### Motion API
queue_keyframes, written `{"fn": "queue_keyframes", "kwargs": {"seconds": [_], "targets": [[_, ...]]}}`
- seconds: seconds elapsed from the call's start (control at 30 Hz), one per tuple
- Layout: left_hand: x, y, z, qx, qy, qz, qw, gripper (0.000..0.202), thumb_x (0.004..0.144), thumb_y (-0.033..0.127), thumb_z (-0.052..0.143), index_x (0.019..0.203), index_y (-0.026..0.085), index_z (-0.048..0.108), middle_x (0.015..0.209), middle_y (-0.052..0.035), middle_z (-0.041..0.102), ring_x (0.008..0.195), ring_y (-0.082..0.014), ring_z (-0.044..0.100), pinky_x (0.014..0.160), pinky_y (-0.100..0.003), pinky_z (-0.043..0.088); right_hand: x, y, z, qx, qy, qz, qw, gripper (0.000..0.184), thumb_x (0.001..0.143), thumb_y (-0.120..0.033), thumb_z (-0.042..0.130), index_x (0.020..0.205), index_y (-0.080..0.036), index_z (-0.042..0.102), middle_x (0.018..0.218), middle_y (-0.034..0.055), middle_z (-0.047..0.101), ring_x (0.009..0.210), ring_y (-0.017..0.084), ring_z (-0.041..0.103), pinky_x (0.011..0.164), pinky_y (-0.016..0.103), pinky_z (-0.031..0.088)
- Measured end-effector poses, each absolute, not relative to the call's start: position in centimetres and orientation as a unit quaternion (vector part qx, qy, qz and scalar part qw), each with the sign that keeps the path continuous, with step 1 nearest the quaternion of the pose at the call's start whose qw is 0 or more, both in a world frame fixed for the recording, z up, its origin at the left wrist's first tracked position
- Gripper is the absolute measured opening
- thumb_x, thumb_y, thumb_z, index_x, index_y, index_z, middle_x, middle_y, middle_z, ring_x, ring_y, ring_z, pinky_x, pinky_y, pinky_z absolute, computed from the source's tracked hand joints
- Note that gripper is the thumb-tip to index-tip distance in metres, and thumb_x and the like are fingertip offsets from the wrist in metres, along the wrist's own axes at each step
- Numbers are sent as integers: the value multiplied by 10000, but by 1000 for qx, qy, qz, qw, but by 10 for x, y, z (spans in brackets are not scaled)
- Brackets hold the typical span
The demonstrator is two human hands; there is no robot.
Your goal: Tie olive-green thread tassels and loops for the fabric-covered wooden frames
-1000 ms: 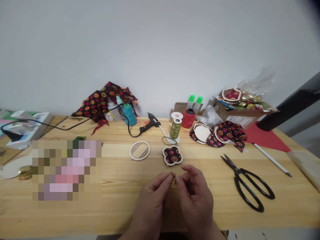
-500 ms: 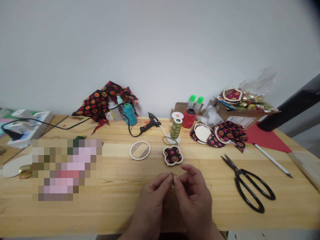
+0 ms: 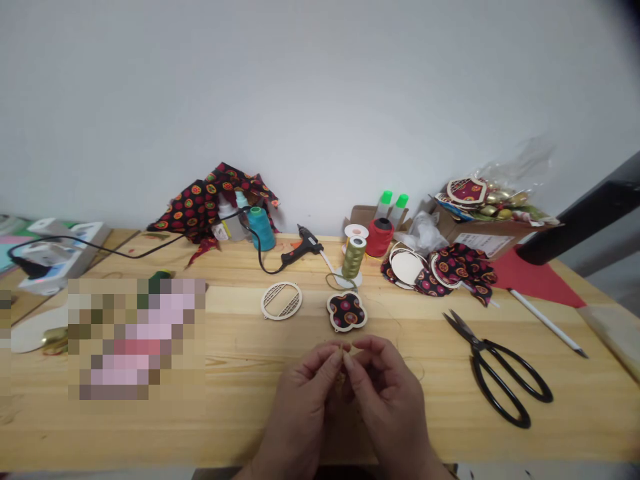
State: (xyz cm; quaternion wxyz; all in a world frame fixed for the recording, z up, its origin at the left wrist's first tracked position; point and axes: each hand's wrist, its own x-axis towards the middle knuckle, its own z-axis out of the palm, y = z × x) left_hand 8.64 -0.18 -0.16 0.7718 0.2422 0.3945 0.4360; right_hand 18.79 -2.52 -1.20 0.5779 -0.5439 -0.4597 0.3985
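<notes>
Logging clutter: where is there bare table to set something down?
Bare wood lies below the oval frame, right of the pixelated patch, and between the white pen and black scissors. It is crowded along the back, around the glue gun, olive spool and red spool.

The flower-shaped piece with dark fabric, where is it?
In the head view, the flower-shaped piece lies just beyond the left hand and right hand, right of the oval frame, before the olive spool.
</notes>
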Motion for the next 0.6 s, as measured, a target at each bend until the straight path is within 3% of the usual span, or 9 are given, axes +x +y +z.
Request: {"fn": "queue_keyframes", "kwargs": {"seconds": [0.17,0.3,0.5,0.6], "targets": [[83,-2,-5,333,417,431,728,192,801,297,654,939,205,750,823,-21,711,811,-163,580,812,-264,414,198,-21,-1,-552,-503,375,550,98,847,-265,573,870,-208,649,663,-4,625,579,126,588,549,209,489],[82,-1,-5,379,419,426,707,195,803,303,643,935,213,755,960,-34,710,946,-208,573,897,-299,383,211,-13,5,-559,-539,344,528,112,779,-219,641,867,-222,710,791,26,662,716,155,615,625,231,499],[80,0,3,449,430,395,677,182,805,293,621,868,222,777,945,-35,726,960,-242,589,903,-314,384,224,-5,15,-515,-520,494,469,120,736,-222,682,827,-212,760,830,45,723,802,198,654,748,310,522],[80,0,7,471,435,384,665,181,800,283,621,854,223,783,954,-41,724,936,-247,597,875,-315,400,225,-5,16,-521,-472,537,467,78,681,-247,726,730,-197,759,752,38,730,737,197,658,718,316,526]]}}
